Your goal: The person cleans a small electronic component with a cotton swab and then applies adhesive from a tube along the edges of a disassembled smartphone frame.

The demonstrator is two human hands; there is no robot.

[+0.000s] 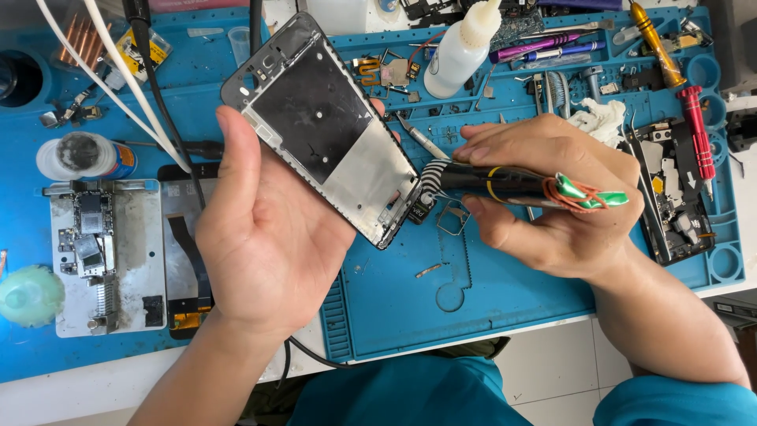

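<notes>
Head view: phone frame [323, 130] rests on left hand [264, 237], beside right hand [544, 197].

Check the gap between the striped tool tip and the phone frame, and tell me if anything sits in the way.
Nothing visible does. The right hand holds the black tool with its striped tip right at the lower corner of the phone frame, which the left hand holds above the blue mat. Whether tip and frame touch is unclear.
</notes>
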